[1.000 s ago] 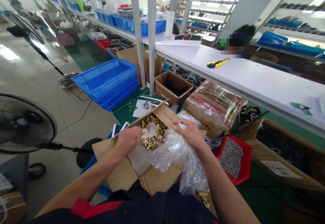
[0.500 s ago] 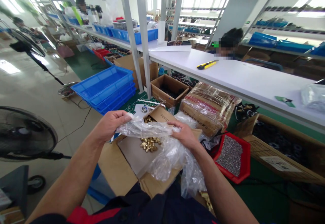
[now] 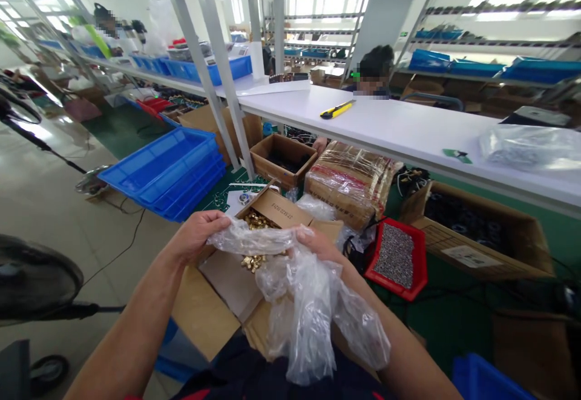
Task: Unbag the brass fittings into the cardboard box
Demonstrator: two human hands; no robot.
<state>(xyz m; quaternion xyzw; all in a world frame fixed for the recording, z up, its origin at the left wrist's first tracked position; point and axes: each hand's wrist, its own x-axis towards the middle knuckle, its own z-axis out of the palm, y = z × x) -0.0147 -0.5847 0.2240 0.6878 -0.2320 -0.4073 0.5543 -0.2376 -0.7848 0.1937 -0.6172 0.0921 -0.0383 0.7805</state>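
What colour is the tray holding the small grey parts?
Red; the tray shows best in the head view.

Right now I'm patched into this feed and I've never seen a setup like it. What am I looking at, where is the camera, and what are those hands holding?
There is no machine here: a person works with two bare hands. The single picture comes from a camera worn on that person's head, looking forward and down, so the forearms enter from the bottom edge.

The left hand and the right hand each grip the clear plastic bag, stretched between them, with most of it hanging below the right hand. Under the bag sits an open cardboard box holding small brass fittings.

Around it: a red tray of small grey parts, a tape-wrapped carton, stacked blue bins, and a yellow utility knife on the white bench. Another person sits behind that bench.
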